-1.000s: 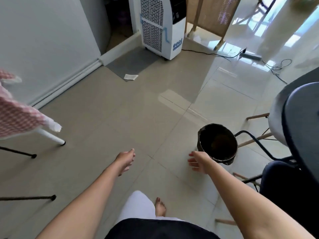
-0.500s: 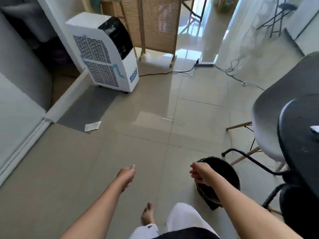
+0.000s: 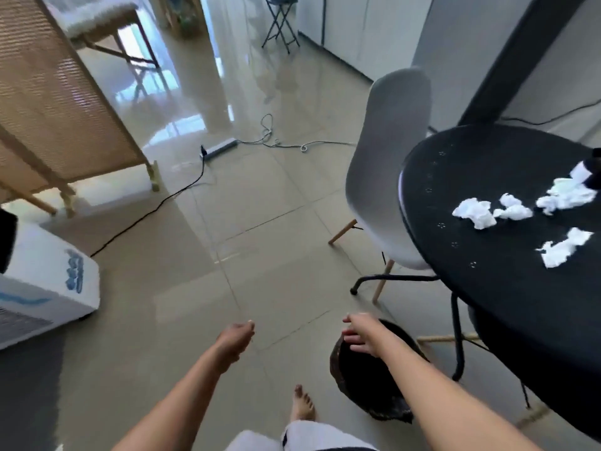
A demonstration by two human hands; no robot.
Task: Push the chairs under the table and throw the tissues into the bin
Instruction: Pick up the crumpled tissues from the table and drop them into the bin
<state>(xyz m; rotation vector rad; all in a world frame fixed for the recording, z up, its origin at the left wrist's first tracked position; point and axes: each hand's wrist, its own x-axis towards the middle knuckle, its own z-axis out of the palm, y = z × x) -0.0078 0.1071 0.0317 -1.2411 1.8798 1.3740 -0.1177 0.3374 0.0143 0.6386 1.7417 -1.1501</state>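
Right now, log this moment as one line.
left hand: empty | right hand: empty, above dark round woven bin | crumpled white tissues: on round black table | grey shell chair: at table edge

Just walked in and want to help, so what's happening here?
A person is tidying up around a round black table. Both the left hand and the right hand are empty; the right hangs over the dark bin on the floor beside the table. Several crumpled tissues lie on the tabletop, not yet binned. The grey chair stands at the table's edge, its seat partly hidden by the top.
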